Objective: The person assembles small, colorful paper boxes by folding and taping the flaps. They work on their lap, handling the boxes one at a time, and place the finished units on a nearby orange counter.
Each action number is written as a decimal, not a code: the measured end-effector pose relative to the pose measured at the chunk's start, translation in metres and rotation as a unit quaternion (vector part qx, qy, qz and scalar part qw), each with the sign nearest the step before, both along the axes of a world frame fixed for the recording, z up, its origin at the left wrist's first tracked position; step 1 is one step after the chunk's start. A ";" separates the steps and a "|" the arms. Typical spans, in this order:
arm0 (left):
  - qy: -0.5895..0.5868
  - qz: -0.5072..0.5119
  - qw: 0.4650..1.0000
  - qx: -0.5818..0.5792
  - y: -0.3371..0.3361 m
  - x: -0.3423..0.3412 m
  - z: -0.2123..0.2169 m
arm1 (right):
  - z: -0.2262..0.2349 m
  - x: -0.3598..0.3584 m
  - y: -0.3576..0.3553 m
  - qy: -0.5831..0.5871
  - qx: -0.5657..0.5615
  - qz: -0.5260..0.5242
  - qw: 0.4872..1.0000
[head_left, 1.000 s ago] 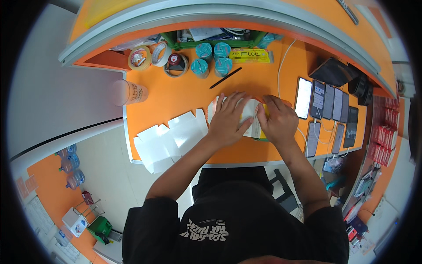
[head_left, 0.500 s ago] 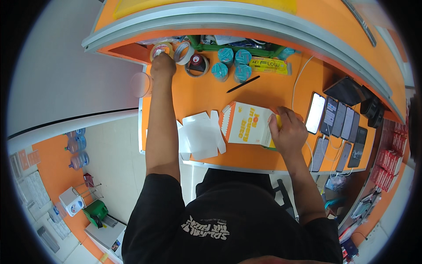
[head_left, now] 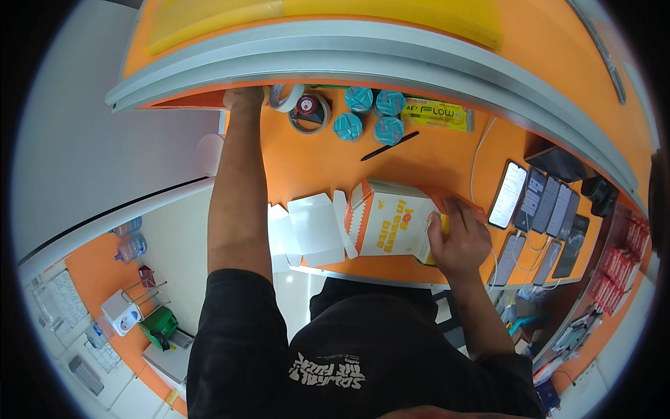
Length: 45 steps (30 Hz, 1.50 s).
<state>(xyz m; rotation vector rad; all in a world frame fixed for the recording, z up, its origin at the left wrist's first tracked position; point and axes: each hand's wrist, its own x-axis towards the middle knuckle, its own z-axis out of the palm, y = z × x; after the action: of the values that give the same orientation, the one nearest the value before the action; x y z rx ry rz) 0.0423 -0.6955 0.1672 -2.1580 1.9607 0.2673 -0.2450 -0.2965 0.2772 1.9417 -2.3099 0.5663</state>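
Note:
My left hand (head_left: pixel 246 98) reaches under the shelf's front edge at the back left, beside a roll of tape (head_left: pixel 285 98). Its fingers are hidden there, so what it touches does not show. Bent round the right end of a stack of printed cartons (head_left: pixel 391 220), white with orange and yellow, my right hand (head_left: pixel 460 237) has its thumb on the top one. Left of the stack lies an unfolded white carton (head_left: pixel 315 229). A black pen or stylus (head_left: pixel 389 146) rests on the orange table (head_left: pixel 307 164) behind the stack.
Several jars with teal lids (head_left: pixel 359 99) stand under the shelf (head_left: pixel 314 49), with a yellow packet (head_left: pixel 440 114) to their right. A dark red-topped item (head_left: pixel 308 106) sits by another tape roll (head_left: pixel 325 124). Several phones (head_left: pixel 507 194) with white cables lie at the right.
My left hand has gone from the tape rolls farther under the shelf edge, and its fingers are now out of sight. The view has shifted slightly. My right hand stays at the cartons.

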 end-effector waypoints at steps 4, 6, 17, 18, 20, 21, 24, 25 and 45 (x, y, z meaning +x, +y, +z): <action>-0.128 -0.180 0.971 -0.090 -0.009 0.019 -0.031 | 0.000 -0.001 0.001 0.000 0.021 -0.005 1.000; -0.041 -0.167 0.976 -0.136 -0.011 0.023 -0.039 | 0.000 -0.001 0.002 -0.001 0.018 -0.004 1.000; 0.231 0.021 0.940 -0.248 0.081 -0.002 0.028 | 0.000 -0.003 0.004 -0.022 0.020 -0.010 1.000; 0.299 0.039 0.921 -0.247 0.104 -0.008 0.041 | 0.000 -0.004 0.006 -0.030 0.025 -0.013 0.999; 0.392 -0.006 0.885 -0.252 0.156 -0.024 0.073 | 0.001 -0.005 0.008 -0.048 0.025 -0.016 0.998; 0.467 0.010 0.862 -0.195 0.182 -0.034 0.091 | 0.001 -0.005 0.008 -0.057 0.021 -0.016 0.998; 0.656 0.028 0.754 -0.018 0.252 -0.072 0.141 | 0.003 -0.008 0.010 -0.126 0.018 -0.018 0.992; 0.651 -0.004 0.758 0.039 0.263 -0.084 0.153 | 0.005 -0.009 0.011 -0.159 0.011 -0.012 0.987; 0.223 -0.502 0.814 -0.190 0.094 -0.174 0.048 | -0.005 -0.019 0.020 -0.185 -0.065 0.060 0.979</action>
<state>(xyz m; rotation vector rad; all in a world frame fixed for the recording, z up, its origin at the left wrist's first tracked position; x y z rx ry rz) -0.1315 -0.6017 0.2156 -0.9157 3.3237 0.2005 -0.2638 -0.2769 0.2721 2.0703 -2.2837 1.1486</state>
